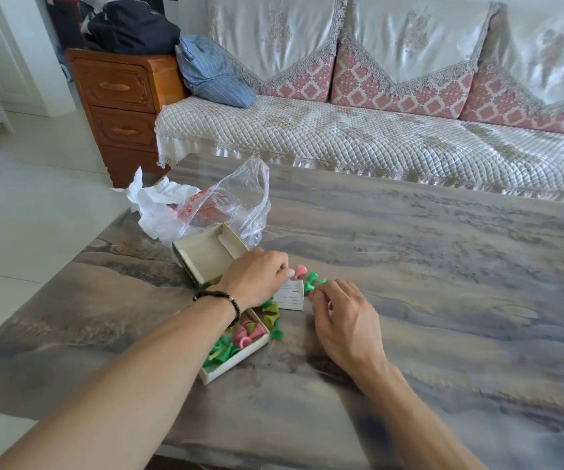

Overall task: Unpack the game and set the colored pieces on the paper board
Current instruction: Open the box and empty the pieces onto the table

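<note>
Now the left hand (256, 276) pinches a folded white paper (290, 295) with curled fingers. Just beside it, the right hand (345, 320) curls its fingers around green pieces (311, 281). More pieces fill the box (239, 359) below the left wrist.

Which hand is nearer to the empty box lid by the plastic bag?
Left. The left hand lies against the near right corner of the box lid; the right hand is farther right, past the folded paper.

On the marbled surface (409, 266), the left hand (256, 276) and the right hand (345, 317) pinch a folded paper (290, 296) beside green and pink pieces (311, 278), near an open box (239, 347).
</note>
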`<action>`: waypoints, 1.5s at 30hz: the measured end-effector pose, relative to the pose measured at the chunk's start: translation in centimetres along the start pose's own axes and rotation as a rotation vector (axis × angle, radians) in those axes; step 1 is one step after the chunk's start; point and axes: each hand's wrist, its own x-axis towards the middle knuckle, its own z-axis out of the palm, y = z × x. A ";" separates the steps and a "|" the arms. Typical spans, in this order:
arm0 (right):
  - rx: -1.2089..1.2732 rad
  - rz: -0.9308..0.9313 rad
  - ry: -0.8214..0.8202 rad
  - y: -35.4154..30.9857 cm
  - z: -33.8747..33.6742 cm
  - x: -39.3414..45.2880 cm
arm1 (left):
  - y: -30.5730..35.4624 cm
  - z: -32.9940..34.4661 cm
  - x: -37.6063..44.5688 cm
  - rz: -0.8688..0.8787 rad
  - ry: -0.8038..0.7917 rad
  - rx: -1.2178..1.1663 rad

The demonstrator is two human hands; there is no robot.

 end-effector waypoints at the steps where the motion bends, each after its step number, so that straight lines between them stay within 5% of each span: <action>1: 0.009 -0.004 0.000 0.2 0.0 0.0 | -0.2 0.2 0.0 0.000 0.002 0.008; 8: -0.062 -0.101 -0.050 -0.3 0.3 0.0 | -0.9 -2.0 -2.3 0.127 -0.057 -0.071; 15: 0.013 -0.218 -0.034 -3.7 0.9 -0.2 | -3.5 -3.4 -9.6 0.090 0.254 -0.123; 26: -0.169 -0.506 -0.419 -9.9 3.6 0.3 | -5.2 -2.3 -13.9 -0.153 0.273 -0.192; 39: -0.091 -0.345 -0.393 -11.5 4.9 1.5 | -5.5 -2.7 -13.4 -0.136 0.304 -0.215; 45: 0.147 -0.145 -0.266 -12.7 5.1 2.2 | -6.2 -3.2 -13.2 -0.111 0.282 -0.199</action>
